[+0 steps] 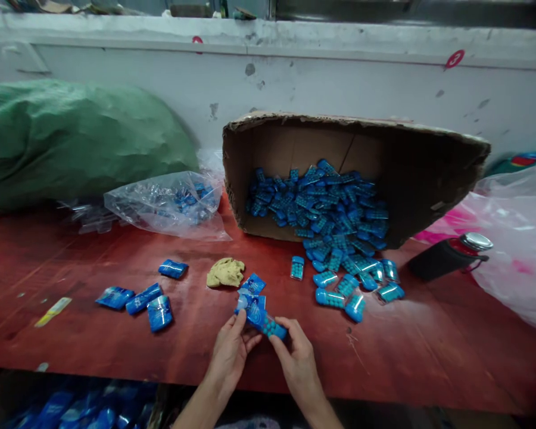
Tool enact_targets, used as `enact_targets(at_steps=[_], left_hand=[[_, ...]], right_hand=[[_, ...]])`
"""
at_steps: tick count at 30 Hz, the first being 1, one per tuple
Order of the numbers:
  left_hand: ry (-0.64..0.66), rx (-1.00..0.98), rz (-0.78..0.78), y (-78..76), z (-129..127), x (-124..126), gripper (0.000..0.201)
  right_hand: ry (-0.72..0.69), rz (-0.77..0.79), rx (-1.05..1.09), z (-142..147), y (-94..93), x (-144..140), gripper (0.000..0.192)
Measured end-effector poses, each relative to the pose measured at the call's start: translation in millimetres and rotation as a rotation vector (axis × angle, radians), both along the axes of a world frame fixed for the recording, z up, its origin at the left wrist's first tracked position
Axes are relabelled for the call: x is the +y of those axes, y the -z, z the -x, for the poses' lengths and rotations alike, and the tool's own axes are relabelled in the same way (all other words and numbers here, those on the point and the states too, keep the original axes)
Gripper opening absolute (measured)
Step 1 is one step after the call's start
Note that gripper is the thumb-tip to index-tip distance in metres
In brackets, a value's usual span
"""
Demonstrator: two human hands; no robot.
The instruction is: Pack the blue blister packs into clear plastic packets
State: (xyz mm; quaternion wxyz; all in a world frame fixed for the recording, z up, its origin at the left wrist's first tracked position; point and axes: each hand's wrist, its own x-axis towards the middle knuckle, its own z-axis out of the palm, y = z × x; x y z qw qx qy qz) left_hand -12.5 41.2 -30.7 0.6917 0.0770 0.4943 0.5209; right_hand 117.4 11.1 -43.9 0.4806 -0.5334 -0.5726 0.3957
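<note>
My left hand (230, 350) pinches a blue printed sleeve (255, 317) over the red table. Closed on a small clear bottle (273, 327) with blue beads inside, my right hand (298, 356) holds it against the sleeve; how far the bottle sits inside is hard to tell. Just beyond my fingers lie more flat blue sleeves (252, 285), beside a crumpled yellowish lump (226, 273). Left of them are several blue-wrapped bottles (159, 313). One unwrapped bottle (297, 267) stands apart to the right.
A cardboard box (429, 179) on its side spills a heap of blue bottles (339, 208) onto the table (196, 357). Right of it leans a black flask (444, 257) near pink-white plastic bags (518, 238). A green sack (84, 143) and a clear bag (170, 205) lie at left.
</note>
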Motion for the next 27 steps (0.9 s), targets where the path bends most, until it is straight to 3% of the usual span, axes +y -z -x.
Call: enact_targets(at_steps=[3,5,11,15,17,20,24,27], left_hand=[[0.054,-0.063,0.025,-0.9,0,1,0.021],[0.082,-0.071,0.024,-1.6,2,1,0.018],[0.129,-0.068,-0.044,-5.9,-1,-2,0.017],[0.082,-0.026,-0.050,-14.0,-10,-3,0.018],[0.068,-0.010,-0.042,-18.5,-10,-1,0.018],[0.187,-0.055,-0.031,-23.0,-5,1,0.015],[0.305,-0.160,-0.049,-21.9,3,1,0.013],[0.372,-0.260,-0.090,-18.4,7,1,0.018]], right_hand=[[-0.062,-0.113,-0.088,0,-2.9,-2,0.024],[-0.095,-0.099,-0.052,-1,-3.8,-1,0.025],[-0.126,0.281,0.320,0,-0.2,6,0.031],[0.012,0.151,0.159,8,-7.5,2,0.025],[0.009,0.060,0.070,8,-12.7,1,0.024],[-0.059,0.011,0.070,3,-16.4,3,0.036],[-0.194,0.032,0.241,-9,-14.2,14,0.066],[-0.345,0.080,0.339,-12,-15.1,18,0.072]])
